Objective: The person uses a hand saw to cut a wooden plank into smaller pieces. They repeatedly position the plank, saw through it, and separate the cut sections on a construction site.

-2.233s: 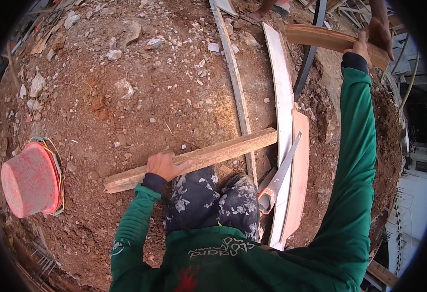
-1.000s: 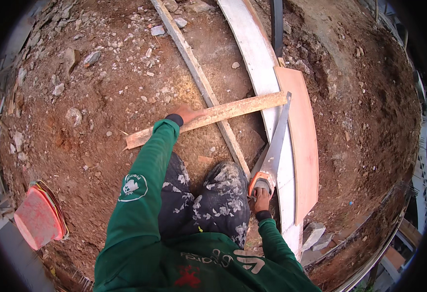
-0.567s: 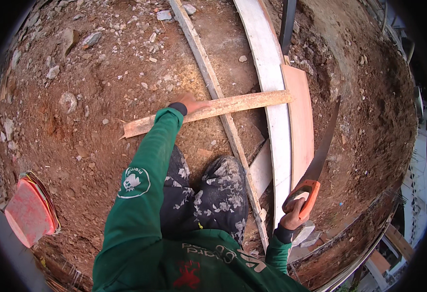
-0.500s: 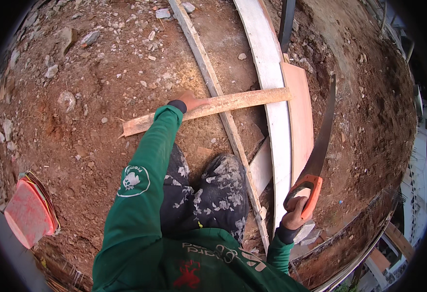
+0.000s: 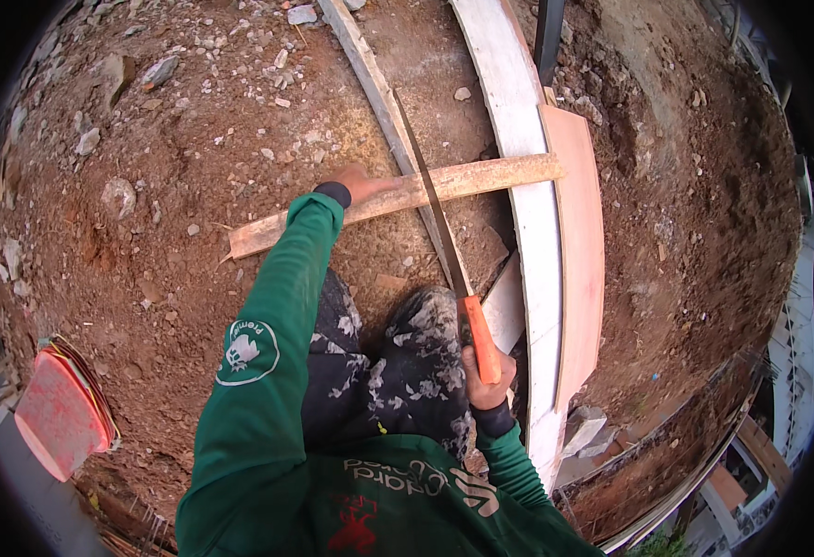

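Observation:
A rough length of timber [image 5: 490, 176] lies crosswise in front of me, over a long narrow batten [image 5: 367, 70] and a white board [image 5: 529, 218]. My left hand [image 5: 362, 182] grips this timber left of where it crosses the batten. In my right hand [image 5: 490, 379] is a handsaw [image 5: 431, 190], held by its orange handle. The saw's blade points away from me and passes across the timber, just right of my left hand. Whether its teeth touch the wood I cannot tell.
A pinkish plywood piece [image 5: 579, 241] lies against the white board's right side. A dark metal post [image 5: 548, 42] stands beyond it. At the left is a red tub [image 5: 62, 408]; stones [image 5: 161, 71] dot the brown soil. A concrete block [image 5: 583, 429] lies lower right.
My right hand has swung the handsaw leftward from beyond the plywood, so its blade now lies across the timber. My left hand keeps its hold on the timber.

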`<state>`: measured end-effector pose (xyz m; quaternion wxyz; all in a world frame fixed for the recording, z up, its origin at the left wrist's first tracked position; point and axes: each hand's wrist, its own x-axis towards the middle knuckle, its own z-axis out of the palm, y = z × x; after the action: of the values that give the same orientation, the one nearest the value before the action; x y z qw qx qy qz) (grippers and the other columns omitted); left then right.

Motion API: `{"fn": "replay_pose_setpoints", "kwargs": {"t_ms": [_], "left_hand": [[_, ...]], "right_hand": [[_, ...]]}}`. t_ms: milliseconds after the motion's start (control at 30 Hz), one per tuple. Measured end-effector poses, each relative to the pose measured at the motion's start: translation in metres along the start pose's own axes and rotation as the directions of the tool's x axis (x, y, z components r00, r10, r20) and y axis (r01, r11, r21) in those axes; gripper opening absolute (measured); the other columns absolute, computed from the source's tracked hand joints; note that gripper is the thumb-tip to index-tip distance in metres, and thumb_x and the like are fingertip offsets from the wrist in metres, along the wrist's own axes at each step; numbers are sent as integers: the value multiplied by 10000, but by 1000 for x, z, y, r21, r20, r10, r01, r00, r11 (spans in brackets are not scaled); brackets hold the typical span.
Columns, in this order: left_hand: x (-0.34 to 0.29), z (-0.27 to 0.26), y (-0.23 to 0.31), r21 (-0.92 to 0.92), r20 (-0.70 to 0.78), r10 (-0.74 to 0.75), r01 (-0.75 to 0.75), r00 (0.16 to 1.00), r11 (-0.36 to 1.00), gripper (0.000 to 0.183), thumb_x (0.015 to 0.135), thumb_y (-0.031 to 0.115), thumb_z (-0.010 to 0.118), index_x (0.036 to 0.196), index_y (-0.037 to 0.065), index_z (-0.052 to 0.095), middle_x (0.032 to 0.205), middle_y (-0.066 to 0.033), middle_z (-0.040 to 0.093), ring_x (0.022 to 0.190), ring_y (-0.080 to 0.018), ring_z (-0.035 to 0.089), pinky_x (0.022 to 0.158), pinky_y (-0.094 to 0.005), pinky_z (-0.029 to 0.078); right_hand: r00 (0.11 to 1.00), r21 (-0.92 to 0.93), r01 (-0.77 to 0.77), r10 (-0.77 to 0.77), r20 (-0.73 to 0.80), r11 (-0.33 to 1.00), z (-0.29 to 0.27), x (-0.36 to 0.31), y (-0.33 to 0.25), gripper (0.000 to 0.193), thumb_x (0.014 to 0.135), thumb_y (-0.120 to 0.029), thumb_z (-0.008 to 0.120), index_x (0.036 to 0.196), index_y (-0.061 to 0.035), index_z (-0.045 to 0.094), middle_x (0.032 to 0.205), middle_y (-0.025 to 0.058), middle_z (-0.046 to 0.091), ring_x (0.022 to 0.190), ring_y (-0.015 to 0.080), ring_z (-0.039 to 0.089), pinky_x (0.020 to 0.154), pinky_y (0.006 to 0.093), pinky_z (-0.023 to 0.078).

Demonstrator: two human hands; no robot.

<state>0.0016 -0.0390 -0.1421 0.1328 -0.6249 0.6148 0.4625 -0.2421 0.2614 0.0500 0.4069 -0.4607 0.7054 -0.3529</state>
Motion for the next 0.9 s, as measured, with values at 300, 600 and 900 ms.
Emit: {"fn": "replay_pose_setpoints", "kwargs": {"t_ms": [300,600,900], "left_hand": [[-5,-3,3,-47,2,16,-16,1000,999,957,694,920,600,853,-22,551,876,-187,533,803,-321,541,746,-466,429],[-7,1,6,21,-78,-4,5,997,1000,856,706,929,593,564,88,529,597,-80,527,564,-242,534,575,-450,417],[-34,12,29,35,-279,12,-2,960,999,802,815,815,598,537,64,559,571,-122,553,562,-309,545,605,-489,427]], "right_hand": [[998,-42,43,-41,44,998,4,-7,17,198,913,-171,758,933,18,701,656,100,594,557,223,570,560,349,453],[995,-74,32,-25,99,997,-4,-23,25,188,898,-154,764,957,15,707,680,127,599,554,275,579,561,370,457],[990,-18,21,-18,139,1000,-5,-26,23,177,914,-145,755,968,16,706,689,134,599,564,263,586,568,360,467]]}}
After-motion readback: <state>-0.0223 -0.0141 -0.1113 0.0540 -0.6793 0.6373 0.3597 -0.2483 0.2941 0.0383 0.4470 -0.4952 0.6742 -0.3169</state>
